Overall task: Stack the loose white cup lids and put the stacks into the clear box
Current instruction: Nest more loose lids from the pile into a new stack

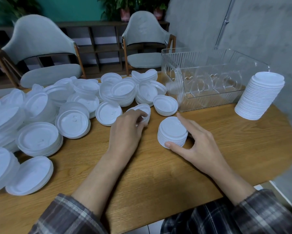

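Many loose white cup lids (pixel 71 105) lie heaped across the left and back of the wooden table (pixel 158 174). My left hand (pixel 126 130) grips a small bunch of lids (pixel 142 110) at the heap's near edge. A short stack of lids (pixel 173 131) stands in the middle; my right hand (pixel 197 146) holds it, thumb at the near side and forefinger on the far side. The clear ribbed box (pixel 207 78) sits at the back right with no lids visible inside. A tall stack of lids (pixel 260 97) leans to the right of the box.
Two grey padded chairs (pixel 44 53) stand behind the table, with a dark shelf unit and potted plants (pixel 125 7) beyond them. A concrete wall (pixel 260 31) rises right behind the box. The table's rounded edge curves close past the tall stack.
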The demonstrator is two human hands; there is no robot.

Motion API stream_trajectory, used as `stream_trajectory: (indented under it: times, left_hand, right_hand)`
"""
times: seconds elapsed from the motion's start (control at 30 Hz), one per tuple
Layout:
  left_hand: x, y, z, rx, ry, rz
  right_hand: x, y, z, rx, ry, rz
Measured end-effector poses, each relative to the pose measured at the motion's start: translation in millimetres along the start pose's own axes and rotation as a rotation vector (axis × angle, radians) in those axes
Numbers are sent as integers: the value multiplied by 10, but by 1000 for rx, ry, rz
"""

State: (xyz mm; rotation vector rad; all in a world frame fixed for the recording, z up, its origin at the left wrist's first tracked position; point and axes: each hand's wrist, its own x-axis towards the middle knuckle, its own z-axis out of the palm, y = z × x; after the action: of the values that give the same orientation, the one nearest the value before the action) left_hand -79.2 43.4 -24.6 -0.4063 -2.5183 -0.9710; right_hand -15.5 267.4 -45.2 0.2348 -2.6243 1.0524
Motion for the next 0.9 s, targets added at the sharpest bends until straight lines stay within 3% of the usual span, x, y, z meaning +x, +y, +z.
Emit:
stream_trajectory:
  times: [0.3,0.47,0.67,0.9]
  left_hand:
    - [5,236,-67,-552,156,-209]
    - [-13,309,-43,-807,-88,-366]
    - [-89,278,84,-597,-264,-201]
    - [-134,253,154,-482,-222,-93]
  right_hand:
    - [4,-2,-1,8,-7,-1]
    - [11,-14,-15,16,-13,18]
    - [12,3,-3,47,6,-14]
    - [8,8,4,67,3,-36]
